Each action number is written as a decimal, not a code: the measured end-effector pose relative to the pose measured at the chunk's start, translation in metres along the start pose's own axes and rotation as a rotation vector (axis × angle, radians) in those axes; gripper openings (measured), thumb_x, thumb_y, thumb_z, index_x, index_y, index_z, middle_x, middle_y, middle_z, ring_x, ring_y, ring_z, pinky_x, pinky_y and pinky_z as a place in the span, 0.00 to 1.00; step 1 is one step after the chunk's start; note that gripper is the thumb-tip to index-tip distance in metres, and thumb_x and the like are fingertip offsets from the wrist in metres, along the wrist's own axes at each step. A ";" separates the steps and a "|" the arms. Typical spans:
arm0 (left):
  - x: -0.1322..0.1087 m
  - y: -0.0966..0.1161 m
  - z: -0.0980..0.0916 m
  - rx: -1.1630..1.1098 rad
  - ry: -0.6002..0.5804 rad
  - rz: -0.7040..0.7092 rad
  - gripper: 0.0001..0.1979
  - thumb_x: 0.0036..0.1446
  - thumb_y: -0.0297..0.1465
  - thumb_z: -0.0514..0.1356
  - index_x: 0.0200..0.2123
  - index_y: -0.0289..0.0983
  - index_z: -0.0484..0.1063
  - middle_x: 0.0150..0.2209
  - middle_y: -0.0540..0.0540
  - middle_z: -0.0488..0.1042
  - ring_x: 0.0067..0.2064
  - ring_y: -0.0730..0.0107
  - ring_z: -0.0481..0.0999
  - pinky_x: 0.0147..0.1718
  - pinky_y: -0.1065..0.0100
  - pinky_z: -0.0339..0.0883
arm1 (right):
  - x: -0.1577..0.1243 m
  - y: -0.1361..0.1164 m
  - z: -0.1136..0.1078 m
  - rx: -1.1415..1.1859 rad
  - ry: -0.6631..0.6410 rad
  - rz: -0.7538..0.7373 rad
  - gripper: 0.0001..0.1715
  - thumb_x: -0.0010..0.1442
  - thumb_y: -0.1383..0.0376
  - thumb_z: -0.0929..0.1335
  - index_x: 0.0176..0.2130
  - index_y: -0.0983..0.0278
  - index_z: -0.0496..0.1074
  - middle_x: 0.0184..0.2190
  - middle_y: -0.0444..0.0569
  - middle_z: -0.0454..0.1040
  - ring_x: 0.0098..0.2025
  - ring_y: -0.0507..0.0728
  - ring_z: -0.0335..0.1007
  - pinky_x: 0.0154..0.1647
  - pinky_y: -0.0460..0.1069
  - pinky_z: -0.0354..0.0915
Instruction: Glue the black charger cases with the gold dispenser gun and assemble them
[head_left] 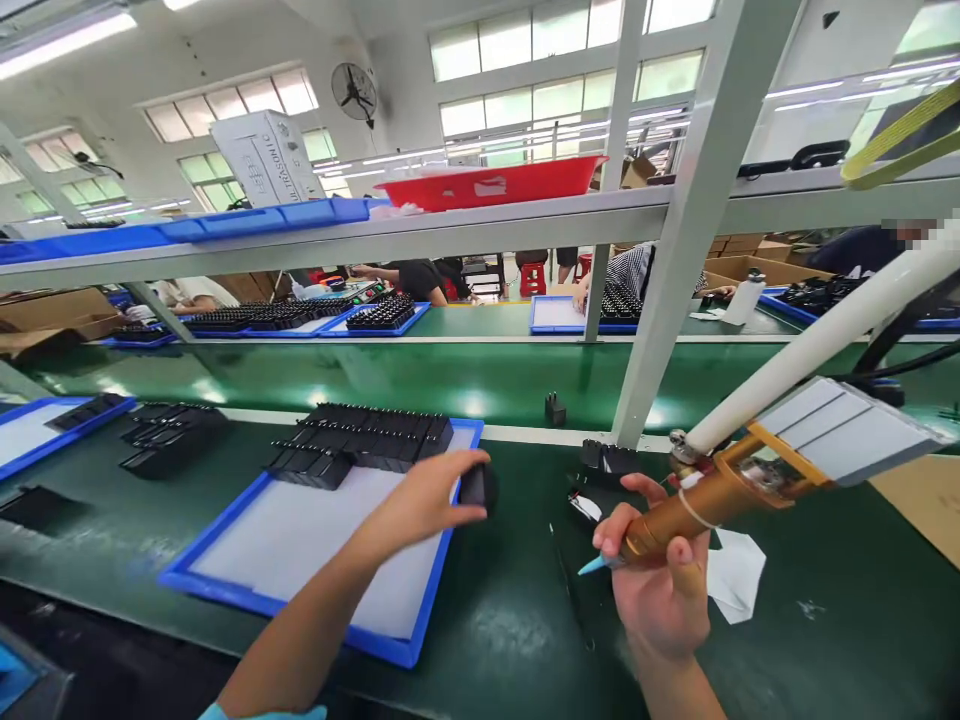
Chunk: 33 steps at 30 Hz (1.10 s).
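My left hand (427,505) pinches a small black power adapter (478,488) between thumb and fingers, just past the right edge of a blue-rimmed tray (431,590). Rows of similar black adapters (367,435) stand at the back of that tray, prongs up. On the right, my right hand (664,590) is closed around the front end of a gold cylindrical tool (679,522), fixed to a white pole (817,345). A light blue pointed tip (592,566) pokes out beside my fingers; whether it belongs to the tool I cannot tell.
More adapters (169,430) lie on the green bench at left, near another tray (45,460). One adapter (555,408) stands on the green strip behind the bench. A white post (667,250) rises near the tool. Crumpled paper (739,575) lies right of my hand. Co-workers sit opposite.
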<state>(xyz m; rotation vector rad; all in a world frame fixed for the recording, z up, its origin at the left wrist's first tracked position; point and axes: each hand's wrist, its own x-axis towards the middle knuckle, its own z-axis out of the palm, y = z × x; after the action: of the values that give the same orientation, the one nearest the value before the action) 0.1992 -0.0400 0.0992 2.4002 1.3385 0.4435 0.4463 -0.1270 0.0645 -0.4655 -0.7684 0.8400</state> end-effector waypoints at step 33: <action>-0.087 0.027 0.155 -0.560 0.484 -0.253 0.15 0.64 0.38 0.56 0.51 0.44 0.73 0.54 0.42 0.72 0.46 0.65 0.77 0.41 0.64 0.74 | -0.001 0.000 0.014 -0.086 -0.018 0.003 0.21 0.58 0.53 0.66 0.51 0.50 0.61 0.44 0.44 0.72 0.19 0.47 0.65 0.20 0.48 0.66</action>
<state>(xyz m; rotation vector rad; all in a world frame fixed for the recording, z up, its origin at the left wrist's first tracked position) 0.2427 -0.1518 -0.0347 1.6964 1.4341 1.1979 0.4347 -0.1270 0.0732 -0.5365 -0.8234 0.8171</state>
